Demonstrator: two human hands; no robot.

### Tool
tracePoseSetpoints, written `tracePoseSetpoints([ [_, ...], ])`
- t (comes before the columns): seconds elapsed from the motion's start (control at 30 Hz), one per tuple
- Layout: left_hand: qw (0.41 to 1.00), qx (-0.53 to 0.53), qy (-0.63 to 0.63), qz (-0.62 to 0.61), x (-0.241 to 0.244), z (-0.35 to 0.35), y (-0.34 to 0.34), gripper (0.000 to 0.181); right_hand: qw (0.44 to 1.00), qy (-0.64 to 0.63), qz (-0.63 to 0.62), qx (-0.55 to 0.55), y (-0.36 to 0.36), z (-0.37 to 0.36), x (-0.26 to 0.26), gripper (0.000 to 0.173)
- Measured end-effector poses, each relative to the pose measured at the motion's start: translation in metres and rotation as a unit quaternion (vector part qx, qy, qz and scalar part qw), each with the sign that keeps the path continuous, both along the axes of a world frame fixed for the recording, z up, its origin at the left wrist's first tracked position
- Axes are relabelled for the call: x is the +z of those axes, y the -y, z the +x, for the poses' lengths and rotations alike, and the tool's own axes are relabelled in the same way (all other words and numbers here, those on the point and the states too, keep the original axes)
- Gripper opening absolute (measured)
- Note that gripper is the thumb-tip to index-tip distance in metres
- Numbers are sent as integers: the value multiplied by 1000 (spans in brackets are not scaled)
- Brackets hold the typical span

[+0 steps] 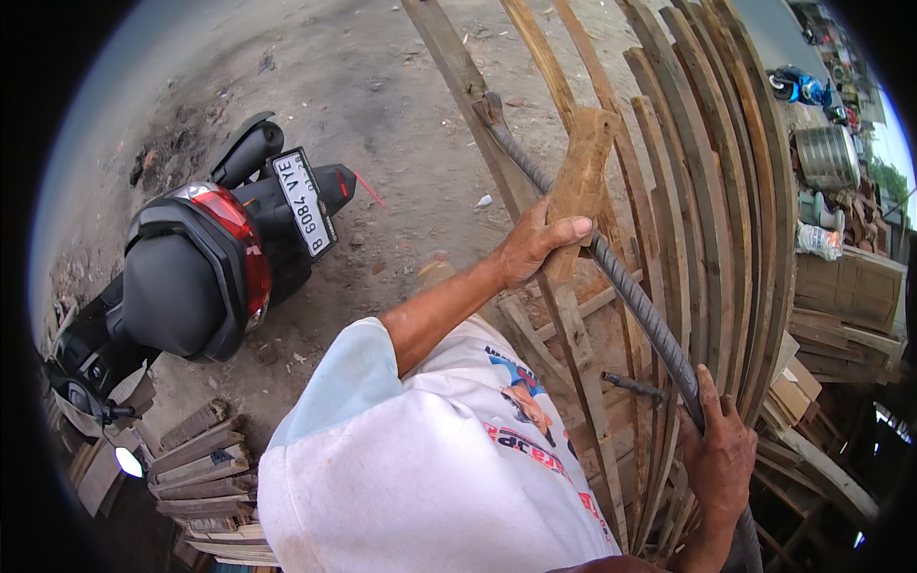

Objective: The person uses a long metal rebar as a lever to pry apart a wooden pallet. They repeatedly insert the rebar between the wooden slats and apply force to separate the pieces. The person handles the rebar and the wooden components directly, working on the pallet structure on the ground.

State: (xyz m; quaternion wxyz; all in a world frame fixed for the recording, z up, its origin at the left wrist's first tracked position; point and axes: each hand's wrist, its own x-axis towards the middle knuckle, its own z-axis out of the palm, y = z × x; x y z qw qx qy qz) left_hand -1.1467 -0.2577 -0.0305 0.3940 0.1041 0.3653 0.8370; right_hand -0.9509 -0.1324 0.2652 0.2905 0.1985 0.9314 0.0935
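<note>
My left hand (534,240) grips a short wooden block (586,161), thumb across its face. A long ribbed steel bar (637,301) with a flattened, forked-looking end runs behind the block, touching or close to it. Further down, my right hand (720,448) is closed around the same bar, which continues past it to the lower edge. Beneath both hands lie long wooden beams (573,336), some side by side. A short piece of metal rod (634,384) shows between the beams, near my right hand.
A parked black motorcycle (175,279) stands on the dirt ground at the left. Stacked timber offcuts (208,473) lie at the lower left. Close-set long beams (745,200) fill the right, with a metal drum (827,159), a wooden panel door (849,290) and a blue motorcycle (802,86) beyond.
</note>
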Motion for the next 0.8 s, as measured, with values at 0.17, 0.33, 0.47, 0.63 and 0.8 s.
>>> tracePoseSetpoints([
  [0.17, 999, 49, 17, 14, -5, -35, 10, 76, 999, 0, 24, 24, 4, -48, -8, 70],
  [0.33, 984, -118, -59, -118, -34, -36, 29, 84, 993, -42, -85, -72, -14, 33, -115, 46],
  [0.47, 960, -180, -110, -185, -48, -29, 53, 92, 980, -81, -136, -118, -15, 79, -203, 40],
  [0.63, 932, -284, -114, -197, -37, -45, 115, 83, 979, -118, -132, -98, -37, 72, -204, 40],
  [0.8, 799, -400, -257, -367, -38, -63, 145, 87, 972, -114, -156, -131, -54, 66, -196, 43],
])
